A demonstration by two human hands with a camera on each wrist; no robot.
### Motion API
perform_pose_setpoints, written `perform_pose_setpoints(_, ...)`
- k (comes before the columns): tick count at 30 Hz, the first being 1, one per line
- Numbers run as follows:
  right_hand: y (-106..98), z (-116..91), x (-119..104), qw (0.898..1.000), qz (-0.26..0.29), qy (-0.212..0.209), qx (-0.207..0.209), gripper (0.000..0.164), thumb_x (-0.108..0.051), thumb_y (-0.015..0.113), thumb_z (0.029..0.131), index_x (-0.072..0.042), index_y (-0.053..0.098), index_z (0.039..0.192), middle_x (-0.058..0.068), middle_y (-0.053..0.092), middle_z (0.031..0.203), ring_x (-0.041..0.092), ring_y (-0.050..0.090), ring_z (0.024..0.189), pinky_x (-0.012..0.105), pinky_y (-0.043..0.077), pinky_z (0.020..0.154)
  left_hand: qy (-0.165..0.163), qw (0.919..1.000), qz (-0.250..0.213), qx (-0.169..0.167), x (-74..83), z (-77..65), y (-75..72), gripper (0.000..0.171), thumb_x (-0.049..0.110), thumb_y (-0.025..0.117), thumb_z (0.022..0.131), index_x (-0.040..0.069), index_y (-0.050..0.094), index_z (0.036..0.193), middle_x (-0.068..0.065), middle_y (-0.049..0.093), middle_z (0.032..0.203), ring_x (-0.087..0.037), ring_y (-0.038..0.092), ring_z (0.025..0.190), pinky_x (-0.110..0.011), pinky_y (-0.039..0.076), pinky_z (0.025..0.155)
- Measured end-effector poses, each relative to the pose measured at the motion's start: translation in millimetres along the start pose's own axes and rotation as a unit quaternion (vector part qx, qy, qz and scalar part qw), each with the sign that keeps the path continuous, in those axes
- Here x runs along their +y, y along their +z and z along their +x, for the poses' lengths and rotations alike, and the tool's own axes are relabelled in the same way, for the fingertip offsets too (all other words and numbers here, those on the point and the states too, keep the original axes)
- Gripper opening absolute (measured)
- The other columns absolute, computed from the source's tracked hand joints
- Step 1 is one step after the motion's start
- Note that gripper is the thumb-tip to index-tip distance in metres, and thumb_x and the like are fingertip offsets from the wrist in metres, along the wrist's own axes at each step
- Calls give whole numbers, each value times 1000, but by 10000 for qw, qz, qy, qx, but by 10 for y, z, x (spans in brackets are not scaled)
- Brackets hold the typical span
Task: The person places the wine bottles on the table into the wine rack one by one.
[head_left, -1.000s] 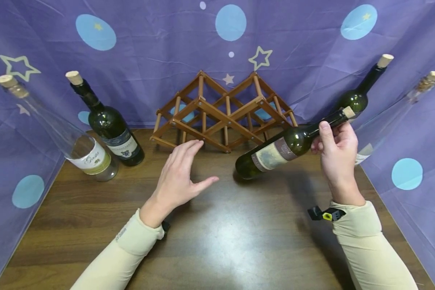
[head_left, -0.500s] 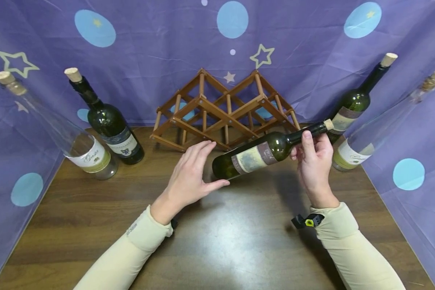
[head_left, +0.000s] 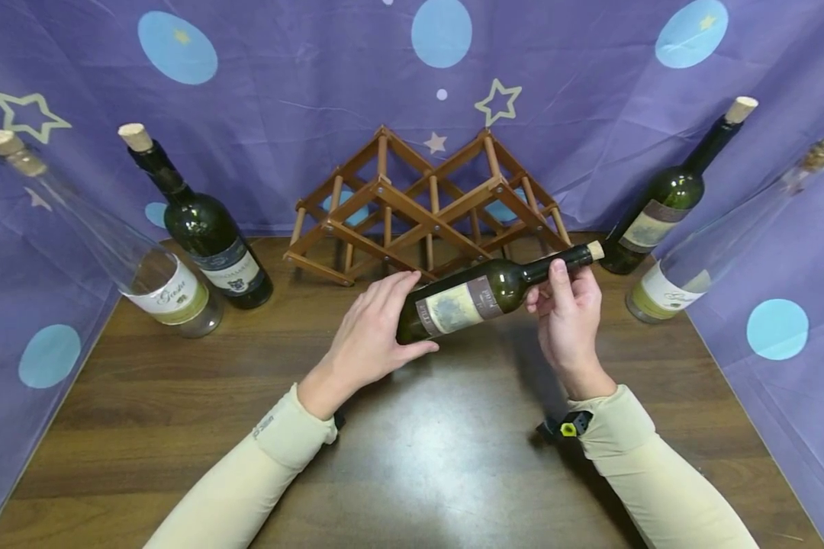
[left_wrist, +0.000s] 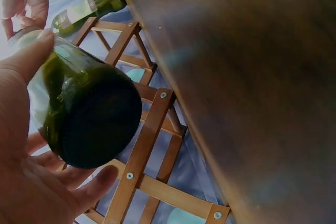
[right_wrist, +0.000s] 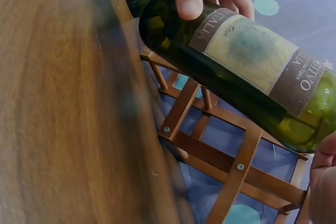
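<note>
Held bottle (head_left: 484, 296): dark green glass, raised above the tabletop (head_left: 137, 412) in front of the rack (head_left: 436, 228); tilted, its neck to the right and higher, its base to the left; whether it touches the wood cannot be told.
Label (head_left: 449, 309): cream with brown end bands, facing the wearer of the head camera; "ITALIA" is legible from the right wrist.
Cork (head_left: 595, 250): seated in the mouth of the held bottle, part of it projecting.
Right hand (head_left: 566, 316): fingers closed about the neck, thumb on the near side.
Left hand (head_left: 374, 328): fingers curved widely round the base end, thumb on the near side and the others on the far side.
Rack: brown wooden lattice with round crossbars, standing near the backdrop (head_left: 281, 84), a purple cloth with blue discs and stars.
Left pair: a clear bottle (head_left: 172, 293) and, just beside and behind it, a dark bottle with a blue-and-white label (head_left: 209, 236); both upright and corked.
Right pair: a green bottle (head_left: 659, 210) and, nearer, a colourless bottle (head_left: 666, 293); both upright and corked.
Sleeves (head_left: 621, 427): pale cream, one on each forearm.
</note>
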State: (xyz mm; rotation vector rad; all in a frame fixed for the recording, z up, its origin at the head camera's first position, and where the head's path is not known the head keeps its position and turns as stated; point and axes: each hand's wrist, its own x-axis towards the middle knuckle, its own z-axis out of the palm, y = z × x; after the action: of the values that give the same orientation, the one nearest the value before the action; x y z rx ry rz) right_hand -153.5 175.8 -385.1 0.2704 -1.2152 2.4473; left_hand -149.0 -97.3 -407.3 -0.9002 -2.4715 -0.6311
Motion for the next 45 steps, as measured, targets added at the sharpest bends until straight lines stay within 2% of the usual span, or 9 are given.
perform_pose_setpoints(11, -17, -55, 87, 9998, 27, 214, -6, 18, -18, 58, 101, -1, 51, 105, 11, 59, 72, 16, 55, 53, 24, 48, 50, -147, 9990, 84, -419, -33, -28, -21, 94, 51, 81, 77, 8, 40, 150, -7, 55, 134, -26, 55, 114, -44, 47, 88)
perform_pose_setpoints(18, -87, -56, 97, 9986, 111, 427, -276, 21, -13, 59, 100, 2, 48, 110, 16, 63, 79, 22, 59, 56, 30, 53, 52, -209, 9978, -64, -629, -90, -40, -78, 89, 47, 80, 80, 8, 40, 150, -6, 52, 136, -25, 51, 115, -45, 43, 90)
perform_pose_setpoints(31, -318, -40, 40, 9929, 144, 876, -786, 25, -4, 57, 99, 1, 44, 119, 23, 66, 93, 33, 68, 66, 41, 58, 62, -67, 9975, -189, -681, -182, -74, -233, 86, 42, 84, 77, 9, 45, 147, -3, 53, 137, -25, 49, 121, -45, 39, 96)
perform_pose_setpoints(35, -403, -11, -5, 9910, -75, 860, -1021, 22, -3, 55, 100, 3, 45, 118, 26, 67, 100, 34, 69, 69, 44, 58, 65, -45, 9973, -94, -733, -209, -98, -279, 86, 42, 84, 76, 11, 45, 147, -3, 52, 138, -24, 48, 122, -45, 39, 95)
perform_pose_setpoints(38, -455, 15, -56, 9881, -656, 750, -1175, 23, -3, 56, 100, 9, 47, 118, 23, 68, 103, 32, 69, 73, 45, 58, 66, -42, 9968, -9, -796, -229, -117, -311, 86, 43, 83, 76, 10, 46, 147, -4, 52, 138, -24, 48, 123, -46, 39, 94)
perform_pose_setpoints(40, -481, 37, -95, 9807, -1311, 648, -1301, 27, -3, 58, 98, 14, 49, 118, 21, 68, 103, 28, 69, 76, 42, 58, 68, -38, 9965, 25, -834, -239, -128, -333, 85, 42, 83, 77, 10, 46, 146, -4, 52, 138, -24, 48, 124, -46, 39, 95)
perform_pose_setpoints(42, -507, 61, -140, 9642, -2126, 527, -1495, 29, -2, 61, 97, 15, 53, 119, 19, 68, 103, 22, 68, 80, 36, 58, 71, -21, 9962, 41, -871, -247, -136, -354, 85, 43, 83, 77, 10, 46, 146, -4, 52, 138, -24, 48, 124, -46, 39, 95)
perform_pose_setpoints(44, -534, 80, -183, 9351, -3045, 395, -1769, 28, -3, 64, 95, 10, 59, 119, 15, 68, 103, 17, 65, 83, 27, 56, 69, 8, 9959, 33, -901, -249, -144, -373, 85, 42, 84, 76, 10, 46, 146, -4, 53, 137, -24, 48, 124, -47, 39, 95)
perform_pose_setpoints(45, -544, 87, -204, 9145, -3547, 305, -1923, 27, -6, 65, 95, 5, 63, 119, 12, 68, 102, 15, 63, 81, 23, 53, 67, 29, 9957, 40, -925, -248, -147, -383, 85, 42, 84, 76, 10, 46, 146, -3, 53, 137, -24, 48, 124, -47, 39, 95)
